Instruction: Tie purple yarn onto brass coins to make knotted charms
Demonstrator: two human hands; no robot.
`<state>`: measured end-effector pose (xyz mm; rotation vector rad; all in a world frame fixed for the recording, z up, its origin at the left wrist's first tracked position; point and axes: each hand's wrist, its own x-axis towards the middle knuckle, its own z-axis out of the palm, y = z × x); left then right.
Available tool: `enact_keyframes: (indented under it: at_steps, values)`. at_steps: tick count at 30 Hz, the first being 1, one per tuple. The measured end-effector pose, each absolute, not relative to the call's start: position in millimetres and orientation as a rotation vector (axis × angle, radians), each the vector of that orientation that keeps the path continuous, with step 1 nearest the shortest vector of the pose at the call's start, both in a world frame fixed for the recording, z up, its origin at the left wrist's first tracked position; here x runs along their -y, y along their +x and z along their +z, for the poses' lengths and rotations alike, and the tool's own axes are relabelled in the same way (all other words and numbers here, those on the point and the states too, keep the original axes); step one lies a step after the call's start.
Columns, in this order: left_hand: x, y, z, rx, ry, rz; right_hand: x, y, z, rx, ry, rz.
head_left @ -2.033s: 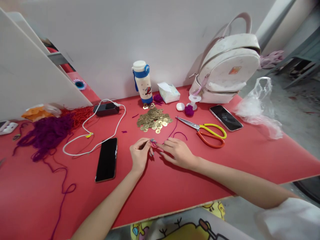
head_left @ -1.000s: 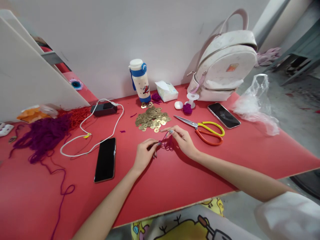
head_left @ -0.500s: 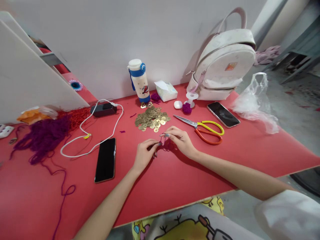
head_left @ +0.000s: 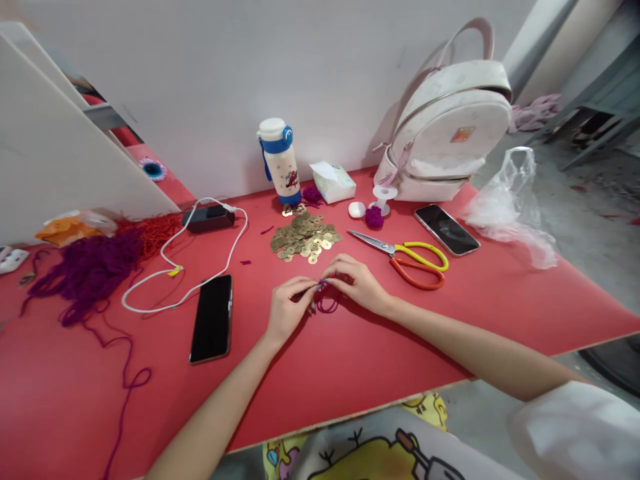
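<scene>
Two flat, black-screened phones (head_left: 211,320) flank one heap of round brass-coloured discs (head_left: 304,237), too overlapped to count. One pair of yellow-and-red-handled scissors (head_left: 391,249) lies to its right; before it are two bare hands (head_left: 289,311).

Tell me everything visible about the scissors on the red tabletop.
The scissors have silvery, metal-looking blades, closed or nearly so, a yellow loop handle and an orange-red loop handle, both plastic-looking. They lie flat on the red tabletop, right of the gold-coloured coins, tips pointing left toward them. Neither hand touches them; the right hand is nearest.
</scene>
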<state>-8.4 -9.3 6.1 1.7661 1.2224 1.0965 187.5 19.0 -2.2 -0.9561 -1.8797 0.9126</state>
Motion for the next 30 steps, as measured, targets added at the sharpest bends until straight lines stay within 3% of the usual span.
enact_keyframes:
  at_steps: [17, 30]
  values:
    - [8.4, -8.4, 6.3, -1.167, 1.859, 1.109, -15.5, 186.1, -3.6, 1.845, -0.899, 0.849]
    - [7.1, -9.5, 4.4, -1.147, 1.779, 1.106, -19.9, 187.7, 2.4, 1.691, -0.871, 1.249]
